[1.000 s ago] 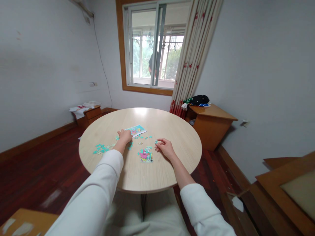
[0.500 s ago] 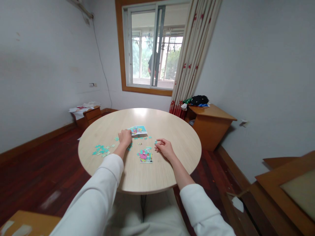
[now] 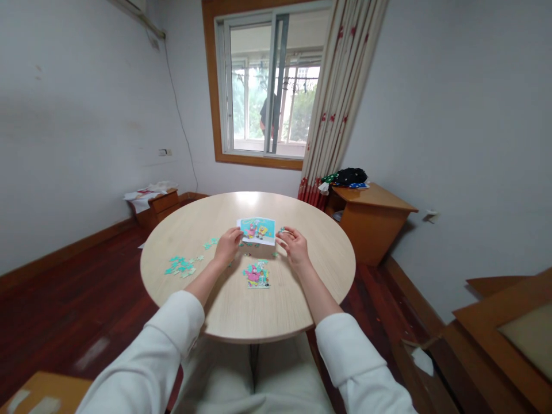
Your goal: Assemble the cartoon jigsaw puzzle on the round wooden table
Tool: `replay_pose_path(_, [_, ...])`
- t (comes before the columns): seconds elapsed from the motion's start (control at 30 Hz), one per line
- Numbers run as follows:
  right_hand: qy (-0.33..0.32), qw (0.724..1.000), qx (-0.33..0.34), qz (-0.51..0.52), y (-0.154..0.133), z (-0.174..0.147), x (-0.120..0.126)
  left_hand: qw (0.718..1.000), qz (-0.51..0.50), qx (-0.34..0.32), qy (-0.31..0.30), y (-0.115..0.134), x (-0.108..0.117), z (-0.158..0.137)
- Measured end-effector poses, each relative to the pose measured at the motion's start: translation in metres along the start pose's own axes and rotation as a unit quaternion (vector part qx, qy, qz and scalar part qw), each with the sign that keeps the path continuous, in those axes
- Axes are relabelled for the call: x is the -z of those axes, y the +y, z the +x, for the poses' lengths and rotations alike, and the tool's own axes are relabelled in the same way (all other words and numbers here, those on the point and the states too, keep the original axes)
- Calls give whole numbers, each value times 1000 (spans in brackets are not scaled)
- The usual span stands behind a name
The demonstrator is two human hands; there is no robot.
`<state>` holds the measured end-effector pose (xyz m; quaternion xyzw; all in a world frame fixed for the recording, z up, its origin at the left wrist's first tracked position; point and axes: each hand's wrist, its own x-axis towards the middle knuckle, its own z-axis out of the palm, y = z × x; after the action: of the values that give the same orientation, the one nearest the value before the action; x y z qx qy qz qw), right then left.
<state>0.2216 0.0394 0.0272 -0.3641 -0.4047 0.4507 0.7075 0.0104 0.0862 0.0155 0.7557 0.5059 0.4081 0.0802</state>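
Note:
My left hand (image 3: 228,246) pinches the left edge of a picture card (image 3: 259,231), which shows a pink and a yellow cartoon figure on blue. The card is raised and tilted toward me. At its right side is my right hand (image 3: 294,244), its fingers closed on a small puzzle piece (image 3: 282,230). Whether these fingers also touch the card I cannot tell. Below the card, a partly joined puzzle (image 3: 257,276) with a pink figure lies flat on the table. Loose turquoise puzzle pieces (image 3: 180,266) are heaped to the left, with several more behind my left hand.
The round wooden table (image 3: 297,310) is in front of me. Behind it to the right stands a wooden cabinet (image 3: 373,221) with dark cloth on top, beside a long curtain (image 3: 332,103). Papers lie on a low cabinet (image 3: 164,201) at the back left. A person (image 3: 268,115) shows beyond the window.
My left hand has lifted the picture card off the table and brought it right, toward my right hand. The right hand still holds its puzzle piece and has risen slightly.

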Motion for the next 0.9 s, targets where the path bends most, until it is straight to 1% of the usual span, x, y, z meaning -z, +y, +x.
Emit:
replay_pose_path(0.07, [-19, 999, 7, -26, 2, 1, -5, 999, -31, 6, 8, 7, 1, -3])
replay_pose_path(0.17, [-28, 998, 19, -48, 7, 1, -10, 995, -94, 27, 27, 19, 0, -8])
replay_pose_path(0.23, [-25, 998, 28, -59, 11, 1, -12, 984, -155, 63, 56, 26, -3, -10])
replay_pose_path(0.27, [-22, 997, 32, -65, 13, 0, -12, 974, -200, 78, 75, 28, -5, -11])
replay_pose_path(0.3, [-19, 997, 36, -72, 14, 0, -12, 955, -263, 97, 95, 29, -8, -11])
replay_pose_path(0.33, [-16, 996, 40, -79, 14, -1, -12, 929, -329, 127, 114, 29, -10, -10])
replay_pose_path(0.4, [-16, 994, 51, -95, 13, -2, -11, 866, -436, 190, 155, 27, -14, -8])
replay_pose_path(0.47, [-27, 992, 62, -110, 11, -4, -10, 802, -510, 253, 180, 23, -16, -6])
replay_pose_path(0.5, [-36, 990, 67, -117, 9, -4, -9, 777, -536, 277, 177, 21, -16, -5])
replay_pose_path(0.53, [-45, 989, 69, -124, 7, -5, -9, 759, -556, 294, 165, 19, -16, -4])
replay_pose_path(0.6, [-60, 987, 68, -133, 5, -6, -9, 742, -589, 301, 106, 16, -15, -4])
replay_pose_path(0.67, [-71, 986, 61, -137, 4, -5, -10, 734, -614, 288, 29, 14, -14, -7])
replay_pose_path(0.73, [-74, 987, 59, -133, 7, -5, -10, 729, -622, 285, -22, 14, -15, -10])
replay_pose_path(0.8, [-71, 988, 57, -129, 11, -5, -9, 732, -615, 290, -36, 14, -15, -13])
replay_pose_path(0.9, [-56, 990, 50, -123, 20, -8, -9, 740, -602, 300, -26, 15, -15, -15])
